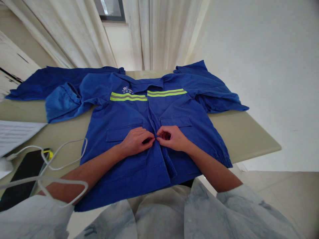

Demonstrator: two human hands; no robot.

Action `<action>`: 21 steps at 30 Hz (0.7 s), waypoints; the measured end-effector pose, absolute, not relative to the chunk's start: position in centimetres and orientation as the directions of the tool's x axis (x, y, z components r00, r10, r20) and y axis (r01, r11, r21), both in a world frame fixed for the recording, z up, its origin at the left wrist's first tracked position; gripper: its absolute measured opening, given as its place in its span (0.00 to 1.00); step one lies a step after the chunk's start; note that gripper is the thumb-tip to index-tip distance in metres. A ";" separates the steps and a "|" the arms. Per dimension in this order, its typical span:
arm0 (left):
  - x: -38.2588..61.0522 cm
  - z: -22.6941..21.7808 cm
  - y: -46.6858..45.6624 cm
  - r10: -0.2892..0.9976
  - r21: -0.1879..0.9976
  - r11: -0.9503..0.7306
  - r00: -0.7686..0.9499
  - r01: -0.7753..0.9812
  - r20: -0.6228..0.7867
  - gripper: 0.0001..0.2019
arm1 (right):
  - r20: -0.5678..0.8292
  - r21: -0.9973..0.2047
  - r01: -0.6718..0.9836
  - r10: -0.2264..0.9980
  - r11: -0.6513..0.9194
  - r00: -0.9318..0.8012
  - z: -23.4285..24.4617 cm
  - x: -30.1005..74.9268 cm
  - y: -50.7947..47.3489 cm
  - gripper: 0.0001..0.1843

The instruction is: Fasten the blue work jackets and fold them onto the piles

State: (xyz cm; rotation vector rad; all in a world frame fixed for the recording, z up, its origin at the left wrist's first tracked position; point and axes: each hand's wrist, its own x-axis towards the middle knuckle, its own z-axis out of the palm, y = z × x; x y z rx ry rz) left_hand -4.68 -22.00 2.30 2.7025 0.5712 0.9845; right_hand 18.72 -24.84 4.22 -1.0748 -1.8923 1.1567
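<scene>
A blue work jacket [129, 109] with yellow-green reflective stripes across the chest lies face up on a beige table [244, 132], collar away from me. My left hand [136, 141] and my right hand [173, 137] meet at the jacket's front placket, just below the two chest pockets. Both hands pinch the placket edges with curled fingers, thumbs and fingertips touching the fabric. Whatever small fastening sits between the fingertips is hidden. The jacket's sleeves are spread out to the left and right.
A second blue garment [45, 83] lies at the table's far left. A black phone [22, 176] with a white cable [67, 162] and a sheet of paper [15, 132] sit at the near left. Curtains hang behind; floor lies right of the table.
</scene>
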 end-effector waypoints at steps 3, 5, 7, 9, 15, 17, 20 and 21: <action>-4.7 2.2 -22.1 0.422 0.304 -0.905 0.703 0.296 0.573 0.03 | 0.107 -0.920 0.299 0.895 0.254 -0.432 4.0 18.6 -24.8 0.04; -4.7 2.2 -22.2 0.434 0.304 -0.900 0.701 0.312 0.566 0.03 | 0.095 -0.924 0.296 0.897 0.241 -0.433 3.9 18.7 -24.7 0.04; -4.6 2.2 -22.3 0.461 0.330 -0.886 0.695 0.325 0.552 0.04 | 0.053 -0.943 0.274 0.897 0.190 -0.439 4.0 18.9 -24.7 0.06; -4.6 2.3 -22.3 0.484 0.363 -0.872 0.691 0.328 0.537 0.04 | -0.024 -0.973 0.212 0.883 0.087 -0.469 4.0 19.1 -24.5 0.10; -4.7 2.6 -22.1 0.483 0.379 -0.869 0.711 0.318 0.512 0.06 | -0.128 -0.992 0.071 0.841 -0.106 -0.526 4.1 19.4 -23.9 0.16; -4.7 2.7 -22.1 0.478 0.387 -0.870 0.718 0.306 0.506 0.06 | -0.131 -0.991 0.059 0.839 -0.118 -0.529 4.0 19.4 -23.8 0.17; -4.7 2.8 -22.1 0.480 0.404 -0.866 0.715 0.295 0.508 0.06 | -0.134 -0.991 0.059 0.840 -0.121 -0.526 3.9 19.5 -23.7 0.17; -4.7 2.8 -22.1 0.489 0.414 -0.861 0.710 0.297 0.508 0.06 | -0.136 -0.991 0.062 0.841 -0.122 -0.523 3.8 19.5 -23.7 0.17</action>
